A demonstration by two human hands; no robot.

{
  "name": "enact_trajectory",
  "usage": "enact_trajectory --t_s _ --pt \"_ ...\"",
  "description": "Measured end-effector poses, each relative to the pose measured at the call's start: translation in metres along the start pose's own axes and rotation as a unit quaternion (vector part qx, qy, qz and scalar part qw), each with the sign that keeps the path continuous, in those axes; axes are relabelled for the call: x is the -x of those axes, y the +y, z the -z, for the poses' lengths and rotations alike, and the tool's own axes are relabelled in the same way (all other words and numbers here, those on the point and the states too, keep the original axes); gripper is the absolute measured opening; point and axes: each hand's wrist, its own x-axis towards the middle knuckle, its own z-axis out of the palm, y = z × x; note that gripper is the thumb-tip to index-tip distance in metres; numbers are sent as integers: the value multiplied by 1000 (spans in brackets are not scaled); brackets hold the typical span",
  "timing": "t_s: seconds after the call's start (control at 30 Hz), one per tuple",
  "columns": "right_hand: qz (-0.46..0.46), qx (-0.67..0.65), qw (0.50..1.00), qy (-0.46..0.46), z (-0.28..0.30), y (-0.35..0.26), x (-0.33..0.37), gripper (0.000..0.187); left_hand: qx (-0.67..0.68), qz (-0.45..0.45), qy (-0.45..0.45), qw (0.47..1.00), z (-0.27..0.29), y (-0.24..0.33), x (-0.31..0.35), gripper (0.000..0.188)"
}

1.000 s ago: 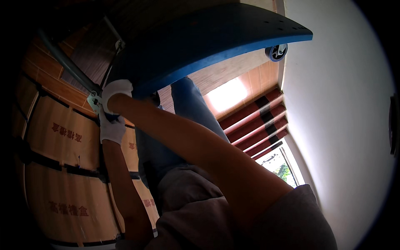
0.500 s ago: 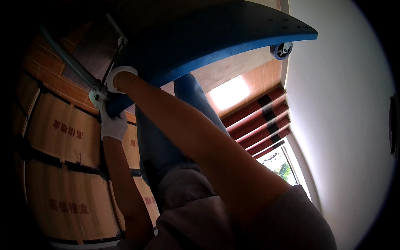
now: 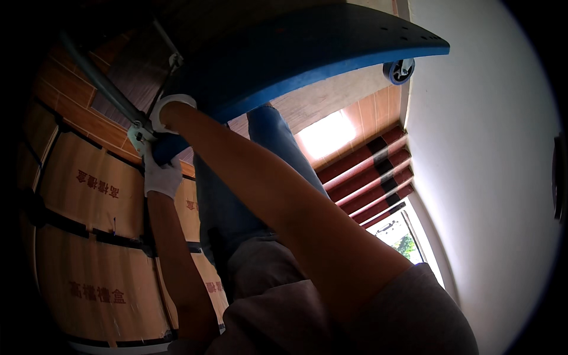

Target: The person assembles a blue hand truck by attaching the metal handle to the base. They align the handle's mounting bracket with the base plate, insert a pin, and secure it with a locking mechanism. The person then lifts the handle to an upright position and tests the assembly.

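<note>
Head, left hand (image 3: 161, 177): fingers clasping blue platform (image 3: 307, 53) corner
Right hand (image 3: 158, 112): fingers hidden, cannot tell
Platform axis: rising rightward

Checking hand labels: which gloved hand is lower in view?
The left gloved hand, at a corner of the blue trolley deck; the right gloved hand sits higher.

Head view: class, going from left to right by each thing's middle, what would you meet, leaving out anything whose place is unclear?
Upper large carton, left hand, patch of light, wheel, white wall.
</note>
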Motion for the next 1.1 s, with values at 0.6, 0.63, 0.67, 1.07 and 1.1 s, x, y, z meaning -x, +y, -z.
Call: enact_trajectory --t_s 0.6,0.63,0.67,1.07,1.1 --pt "-33 -15 998 -53 32 -7 35 30 -295 -128 -5 947 -11 -19 10 37" --pt "-33 -7 996 -78 32 -8 29 31 -277 -128 10 952 -5 -11 4 38" --pt "-30 -27 998 -43 27 -8 28 31 -258 -127 24 957 -3 -7 -1 40" --pt "-18 -5 1000 -22 18 -6 19 31 -216 -110 2 970 -8 -12 6 55" --pt "-5 13 1000 -24 22 -11 30 31 -160 -55 -37 985 9 7 -4 54"
